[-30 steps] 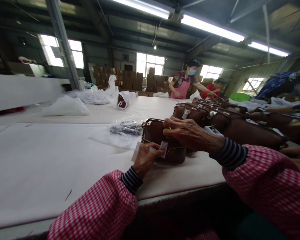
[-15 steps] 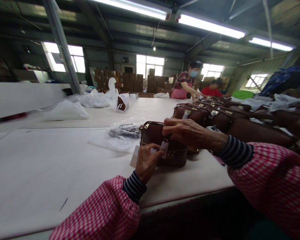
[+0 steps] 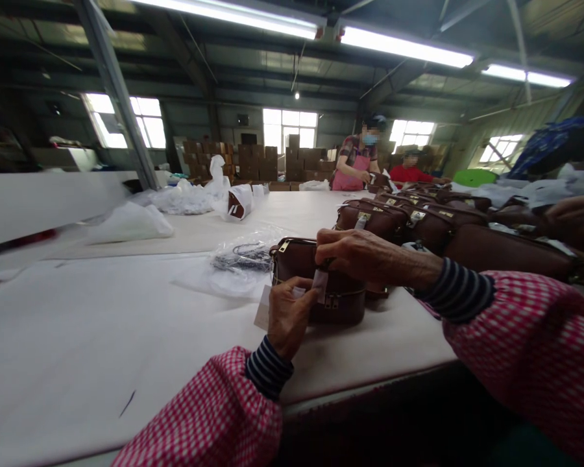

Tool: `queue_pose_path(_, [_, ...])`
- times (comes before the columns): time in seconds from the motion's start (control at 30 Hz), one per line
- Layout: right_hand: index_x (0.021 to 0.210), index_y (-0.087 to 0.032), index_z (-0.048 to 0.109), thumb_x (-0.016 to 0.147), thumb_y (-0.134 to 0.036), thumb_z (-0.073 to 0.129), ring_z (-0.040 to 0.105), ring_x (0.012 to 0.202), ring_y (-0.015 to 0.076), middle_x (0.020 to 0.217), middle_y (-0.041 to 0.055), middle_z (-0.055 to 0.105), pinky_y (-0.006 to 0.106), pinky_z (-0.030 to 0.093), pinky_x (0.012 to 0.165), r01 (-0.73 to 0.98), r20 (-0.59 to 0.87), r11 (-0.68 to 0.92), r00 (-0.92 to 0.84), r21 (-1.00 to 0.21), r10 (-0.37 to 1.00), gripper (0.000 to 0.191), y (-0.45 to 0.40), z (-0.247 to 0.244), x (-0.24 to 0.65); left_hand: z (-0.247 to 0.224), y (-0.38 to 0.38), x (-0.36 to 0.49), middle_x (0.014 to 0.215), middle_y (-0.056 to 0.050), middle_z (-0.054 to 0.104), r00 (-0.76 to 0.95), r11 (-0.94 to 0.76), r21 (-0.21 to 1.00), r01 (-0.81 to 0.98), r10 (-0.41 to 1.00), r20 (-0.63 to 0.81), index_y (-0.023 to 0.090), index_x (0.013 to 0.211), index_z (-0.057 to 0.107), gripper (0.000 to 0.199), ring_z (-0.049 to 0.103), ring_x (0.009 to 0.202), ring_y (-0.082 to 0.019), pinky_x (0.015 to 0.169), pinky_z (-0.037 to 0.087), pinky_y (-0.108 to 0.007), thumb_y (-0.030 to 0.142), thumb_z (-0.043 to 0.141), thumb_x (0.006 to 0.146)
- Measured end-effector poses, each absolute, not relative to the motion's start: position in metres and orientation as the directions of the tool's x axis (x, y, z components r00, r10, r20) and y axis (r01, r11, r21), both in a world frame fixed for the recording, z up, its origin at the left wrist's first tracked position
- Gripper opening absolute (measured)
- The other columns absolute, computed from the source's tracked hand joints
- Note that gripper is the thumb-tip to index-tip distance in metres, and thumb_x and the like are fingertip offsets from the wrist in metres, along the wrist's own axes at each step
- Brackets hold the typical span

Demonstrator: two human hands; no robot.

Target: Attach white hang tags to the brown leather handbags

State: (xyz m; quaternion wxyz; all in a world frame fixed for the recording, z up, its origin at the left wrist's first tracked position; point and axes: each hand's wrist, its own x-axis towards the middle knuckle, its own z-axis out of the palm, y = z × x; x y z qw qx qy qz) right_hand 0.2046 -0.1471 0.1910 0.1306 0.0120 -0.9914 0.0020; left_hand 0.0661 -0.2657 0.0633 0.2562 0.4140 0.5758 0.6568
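Note:
A dark brown bag [image 3: 340, 308] with gold zip pulls stands upright on the white table. In front of it, my left hand [image 3: 289, 314] pinches the lower end of a small whitish strip [image 3: 320, 283] hanging on the bag's front. My right hand [image 3: 370, 254] comes across the bag's top right, its fingers closed at the strap or fitting above the strip; the exact part is hidden under them. A pale card tag [image 3: 261, 307] sticks out at the bag's left side, beside my left hand.
Clear plastic with dark cord-like items [image 3: 246, 256] lies left of the bag. Many brown bags [image 3: 428, 227] crowd the right side. Plastic wrapping [image 3: 189, 194] and a wrapped brown bag [image 3: 236, 202] sit farther back. A person in a pink apron [image 3: 351, 170] stands behind; another wears red [image 3: 406, 172].
My hands keep nearly the same hold. The person in the apron has drawn back, a brown bag now showing at their hands. At the right edge, another person's hand has moved up.

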Motion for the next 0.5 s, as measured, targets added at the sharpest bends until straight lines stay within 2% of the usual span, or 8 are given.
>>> queue_pose_path(0.17, [0.090,-0.017,0.067,0.090,-0.008,0.052,0.054,0.074,0.0116,0.094,0.0031,0.060,0.025,0.037,0.069,-0.047,0.292,0.999,-0.956,-0.020,-0.039,0.018,-0.148,0.191,0.203,0.067,-0.266,0.067,0.060,-0.001,0.065,-0.537,-0.231,0.958,0.171,0.793,0.287,0.016,0.080,0.077,0.023,0.053,0.056,-0.013,0.052,0.038,-0.023,0.038,0.076,0.073])
queue_pose_path(0.3, [0.111,-0.019,0.066,0.087,-0.002,0.052,0.059,0.081,0.0133,0.101,0.0040,0.064,0.025,0.041,0.074,-0.039,0.357,0.998,-0.934,-0.055,-0.017,0.032,-0.147,0.187,0.202,0.070,-0.267,0.068,0.064,-0.001,0.067,-0.538,-0.241,0.953,0.183,0.787,0.302,0.017,0.085,0.078,0.023,0.053,0.059,-0.012,0.054,0.039,-0.022,0.038,0.076,0.075])
queue_pose_path(0.37, [0.119,-0.018,0.064,0.086,0.001,0.050,0.061,0.086,0.0144,0.105,0.0049,0.066,0.026,0.043,0.078,-0.038,0.395,0.997,-0.919,-0.074,-0.006,0.040,-0.146,0.185,0.202,0.072,-0.267,0.069,0.068,-0.002,0.070,-0.527,-0.243,0.959,0.149,0.801,0.285,0.017,0.087,0.078,0.025,0.056,0.061,-0.013,0.056,0.040,-0.023,0.039,0.076,0.075])
queue_pose_path(0.5, [0.121,-0.017,0.063,0.084,0.001,0.050,0.061,0.088,0.0148,0.100,0.0043,0.067,0.027,0.045,0.081,-0.030,0.488,0.993,-0.873,-0.110,0.027,0.043,-0.146,0.180,0.205,0.075,-0.266,0.072,0.066,-0.002,0.069,-0.508,-0.251,0.968,-0.010,0.835,0.211,0.015,0.083,0.078,0.025,0.055,0.059,-0.011,0.056,0.040,-0.022,0.037,0.080,0.072])
